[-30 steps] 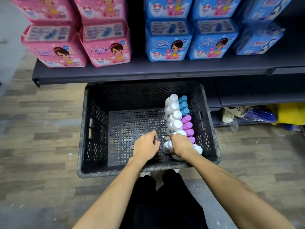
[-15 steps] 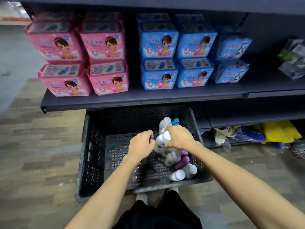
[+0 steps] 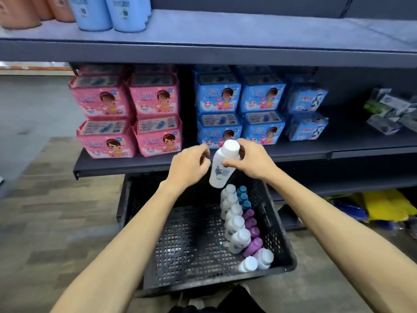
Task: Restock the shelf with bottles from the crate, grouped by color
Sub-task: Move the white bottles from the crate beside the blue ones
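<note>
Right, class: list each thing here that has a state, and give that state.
white bottle: held above the crate, cap on, tilted.
right hand: fingers gripping the white bottle.
left hand: fingers curled beside it; contact unclear.
crate: part full, other bottles along its right wall.

Right hand (image 3: 250, 162) gripping; left hand (image 3: 188, 164) curled alongside.

Single head-worn wide view, looking forward and down, close behind the left grip (image 3: 188, 164) and right grip (image 3: 250, 162); crate (image 3: 135, 199) below, shelf (image 3: 126, 166) beyond.
</note>
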